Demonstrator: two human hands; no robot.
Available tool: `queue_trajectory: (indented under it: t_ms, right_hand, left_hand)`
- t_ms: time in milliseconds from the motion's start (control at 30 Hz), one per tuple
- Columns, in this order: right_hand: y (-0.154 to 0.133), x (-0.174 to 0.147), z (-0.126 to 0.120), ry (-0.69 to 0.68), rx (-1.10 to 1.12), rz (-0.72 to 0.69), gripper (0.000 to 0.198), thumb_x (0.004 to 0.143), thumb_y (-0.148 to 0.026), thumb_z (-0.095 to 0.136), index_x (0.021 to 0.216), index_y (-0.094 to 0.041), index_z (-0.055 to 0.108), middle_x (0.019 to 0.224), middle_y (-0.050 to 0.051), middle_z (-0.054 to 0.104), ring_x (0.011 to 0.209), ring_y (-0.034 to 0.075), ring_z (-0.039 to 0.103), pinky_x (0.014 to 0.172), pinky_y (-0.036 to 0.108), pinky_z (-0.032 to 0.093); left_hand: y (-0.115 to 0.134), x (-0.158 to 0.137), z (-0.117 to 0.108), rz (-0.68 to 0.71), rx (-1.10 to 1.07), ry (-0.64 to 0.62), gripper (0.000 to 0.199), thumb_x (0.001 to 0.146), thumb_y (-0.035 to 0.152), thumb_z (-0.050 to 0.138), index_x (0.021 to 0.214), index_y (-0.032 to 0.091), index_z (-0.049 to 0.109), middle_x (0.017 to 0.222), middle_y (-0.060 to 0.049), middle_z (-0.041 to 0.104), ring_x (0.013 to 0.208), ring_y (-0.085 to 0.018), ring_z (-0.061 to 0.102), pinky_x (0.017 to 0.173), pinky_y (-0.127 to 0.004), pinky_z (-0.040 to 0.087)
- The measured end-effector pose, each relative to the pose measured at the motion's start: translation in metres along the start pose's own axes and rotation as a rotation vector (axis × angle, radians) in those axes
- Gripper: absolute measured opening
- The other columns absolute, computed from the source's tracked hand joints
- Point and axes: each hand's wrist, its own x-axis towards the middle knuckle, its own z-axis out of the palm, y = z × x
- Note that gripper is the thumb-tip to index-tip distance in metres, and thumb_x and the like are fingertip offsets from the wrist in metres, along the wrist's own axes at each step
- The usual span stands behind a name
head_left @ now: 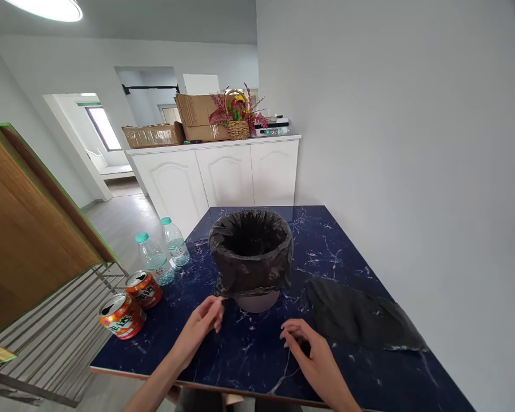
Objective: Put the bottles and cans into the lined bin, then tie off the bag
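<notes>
A small trash bin [257, 302] stands upright on the dark blue marbled table, lined with a black garbage bag [253, 272]. The bag is folded over the rim and hangs down outside, leaving only the lower part of the bin bare. At the bin's lower left is my left hand [201, 323], its thumb and index finger closed at the edge of the hanging bag. My right hand [306, 349] rests low over the table, right of the bin, fingers loosely bent and apart with nothing in them. Beside it lies a flat black bag [360, 315].
Two orange cans [122, 316] and two clear bottles [154, 260] with teal caps stand along the table's left edge. Behind the table is a white cabinet [227, 171] bearing cardboard boxes and a flower basket [238, 129]. A wall rises on the right.
</notes>
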Motion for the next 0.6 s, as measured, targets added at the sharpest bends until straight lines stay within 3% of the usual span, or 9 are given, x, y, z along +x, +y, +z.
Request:
queue_trajectory:
  t_ms: [100,200,300,400,500,600]
  right_hand:
    - [-0.012,0.016,-0.009,0.181,0.060,0.006,0.040,0.105,-0.062,0.053,0.129,-0.031,0.060,0.116,0.012,0.073,0.099,0.030,0.074,0.086,0.044,0.062]
    - [-0.033,0.040,-0.020,0.358,0.047,-0.048,0.057,0.102,-0.064,0.057,0.149,-0.033,0.050,0.150,0.016,0.059,0.128,0.035,0.065,0.103,0.051,0.057]
    - [-0.055,0.068,-0.027,0.354,0.110,-0.101,0.063,0.106,-0.066,0.045,0.163,-0.039,0.039,0.172,0.006,0.038,0.154,0.035,0.042,0.123,0.056,0.041]
    - [-0.070,0.094,-0.025,0.292,0.246,-0.139,0.066,0.109,-0.067,0.031,0.169,-0.041,0.030,0.177,-0.003,0.030,0.163,0.030,0.028,0.132,0.053,0.027]
    - [-0.073,0.115,-0.017,0.250,0.339,-0.178,0.071,0.109,-0.070,0.025,0.172,-0.039,0.021,0.178,-0.005,0.027,0.164,0.025,0.026,0.133,0.047,0.028]
    - [-0.068,0.128,-0.005,0.202,0.295,-0.198,0.075,0.108,-0.074,0.015,0.174,-0.037,0.011,0.179,-0.006,0.022,0.165,0.024,0.024,0.131,0.046,0.031]
  left_hand:
    - [-0.004,-0.002,-0.021,0.119,0.188,0.189,0.053,0.093,0.070,0.068,0.115,0.022,0.066,0.090,-0.001,0.064,0.075,-0.016,0.060,0.072,-0.031,0.054]
    - [0.000,-0.002,-0.030,0.244,0.320,0.305,0.057,0.097,0.071,0.061,0.132,0.027,0.061,0.131,-0.009,0.069,0.116,-0.026,0.068,0.103,-0.043,0.055]
    - [0.004,0.004,-0.020,0.368,0.388,0.253,0.064,0.100,0.070,0.056,0.151,0.033,0.046,0.164,-0.010,0.049,0.151,-0.031,0.048,0.126,-0.051,0.039]
    - [0.007,0.016,0.001,0.413,0.425,0.154,0.087,0.098,0.072,0.059,0.167,0.035,0.020,0.176,-0.013,0.029,0.163,-0.033,0.029,0.131,-0.054,0.031]
    - [0.011,0.032,0.021,0.352,0.441,0.071,0.124,0.084,0.078,0.073,0.171,0.033,-0.003,0.178,-0.018,0.020,0.164,-0.039,0.025,0.129,-0.058,0.035]
    - [0.016,0.045,0.034,0.315,0.468,0.021,0.137,0.079,0.078,0.078,0.171,0.032,-0.013,0.177,-0.018,0.025,0.160,-0.039,0.033,0.127,-0.058,0.038]
